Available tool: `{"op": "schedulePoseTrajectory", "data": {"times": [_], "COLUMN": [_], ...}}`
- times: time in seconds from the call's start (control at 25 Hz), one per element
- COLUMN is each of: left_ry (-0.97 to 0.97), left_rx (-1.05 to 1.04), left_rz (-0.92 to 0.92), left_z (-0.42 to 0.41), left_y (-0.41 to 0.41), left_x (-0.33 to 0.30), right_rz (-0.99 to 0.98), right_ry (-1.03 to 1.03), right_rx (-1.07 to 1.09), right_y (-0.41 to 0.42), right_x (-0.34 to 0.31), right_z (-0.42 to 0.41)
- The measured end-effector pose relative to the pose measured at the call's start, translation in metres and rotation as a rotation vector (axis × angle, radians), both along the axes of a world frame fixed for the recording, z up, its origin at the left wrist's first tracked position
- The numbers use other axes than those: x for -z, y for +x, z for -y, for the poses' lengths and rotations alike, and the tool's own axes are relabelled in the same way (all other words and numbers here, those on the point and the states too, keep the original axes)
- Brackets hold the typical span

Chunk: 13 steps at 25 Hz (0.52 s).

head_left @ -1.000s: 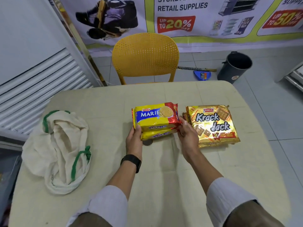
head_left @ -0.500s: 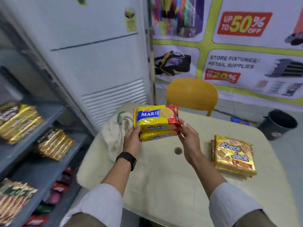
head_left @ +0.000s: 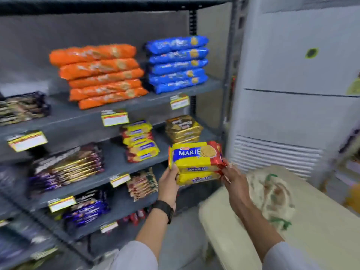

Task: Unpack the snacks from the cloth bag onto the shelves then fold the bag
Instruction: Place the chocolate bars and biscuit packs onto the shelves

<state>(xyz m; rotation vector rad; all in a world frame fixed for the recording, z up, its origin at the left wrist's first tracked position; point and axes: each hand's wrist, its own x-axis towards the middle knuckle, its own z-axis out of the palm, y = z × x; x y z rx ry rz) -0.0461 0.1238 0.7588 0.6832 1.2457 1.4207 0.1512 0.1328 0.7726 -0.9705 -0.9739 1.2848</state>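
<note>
Two stacked yellow Marie biscuit packs (head_left: 196, 162) are held in the air in front of the grey shelves (head_left: 116, 164). My left hand (head_left: 168, 183) grips their left end and my right hand (head_left: 232, 177) grips their red right end. The packs hover just right of a matching stack of Marie packs (head_left: 140, 141) on the middle shelf. The cream cloth bag (head_left: 270, 193) with green handles lies crumpled on the table (head_left: 321, 240) to the right, behind my right forearm.
Orange packs (head_left: 97, 75) and blue packs (head_left: 177, 63) fill the upper shelf. Brown-gold packs (head_left: 183, 129) sit at the middle shelf's right end, dark packs (head_left: 68, 168) at its left. A tall white cabinet unit (head_left: 292, 94) stands right of the shelf post.
I have turned left from the table to face the shelves, carrying the two Marie packs in both hands. The Krack Jack packs and yellow chair have left the view.
</note>
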Motion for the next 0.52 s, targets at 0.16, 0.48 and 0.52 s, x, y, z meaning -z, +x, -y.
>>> {"op": "schedulePoseTrajectory", "data": {"times": [0.16,0.48,0.52], "left_ry": [-0.055,-0.137,-0.143], "left_rx": [-0.160,-0.276,-0.284], "left_rz": [-0.041,0.051,0.067], "left_z": [-0.026,-0.105,-0.116], "left_y": [-0.113,-0.230,-0.236], "left_x": [0.011,0.031,0.033], "right_rz": [-0.004,0.021,0.039], "right_ry": [-0.035,-0.221,-0.251], "right_rx": [-0.170,-0.265,-0.251], "right_y": [-0.113,-0.232,-0.239], "right_x": [0.019,0.039,0.042], "right_z": [-0.065,-0.159,-0.171]}}
